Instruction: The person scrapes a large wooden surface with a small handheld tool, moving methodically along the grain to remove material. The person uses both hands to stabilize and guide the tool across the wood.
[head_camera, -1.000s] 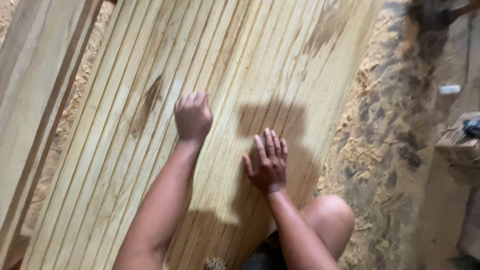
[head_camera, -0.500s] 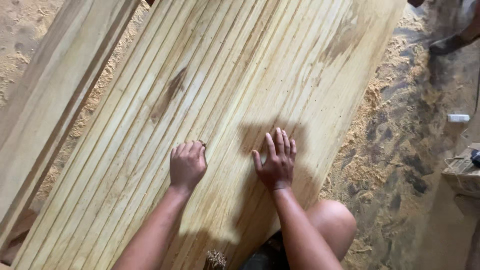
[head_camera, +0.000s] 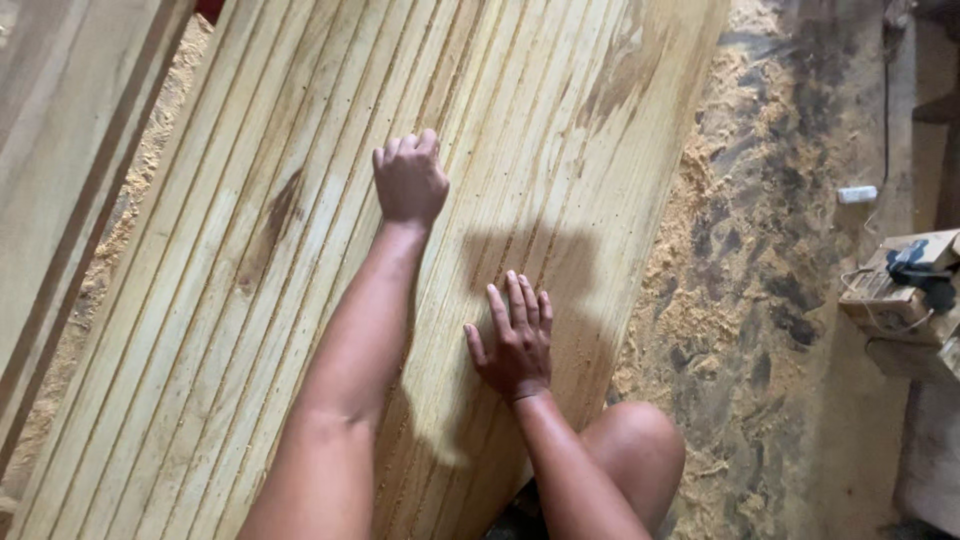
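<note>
Head view: my left hand (head_camera: 409, 180) rests with fingers curled on the grooved wooden panel (head_camera: 300, 250); my right hand (head_camera: 515, 340) lies flat lower down, fingers spread; the panel slants across the sawdust-covered floor (head_camera: 740, 280); my knee (head_camera: 635, 445) is beside its edge.

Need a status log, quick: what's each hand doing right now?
Left hand: fingers curled, pressing on the grooved wooden panel, holding nothing.
Right hand: open, flat on it.

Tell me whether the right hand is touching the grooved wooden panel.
Touching. The head view shows the right hand lying flat, fingers spread, palm down on the grooved wooden panel, no gap visible.
</note>
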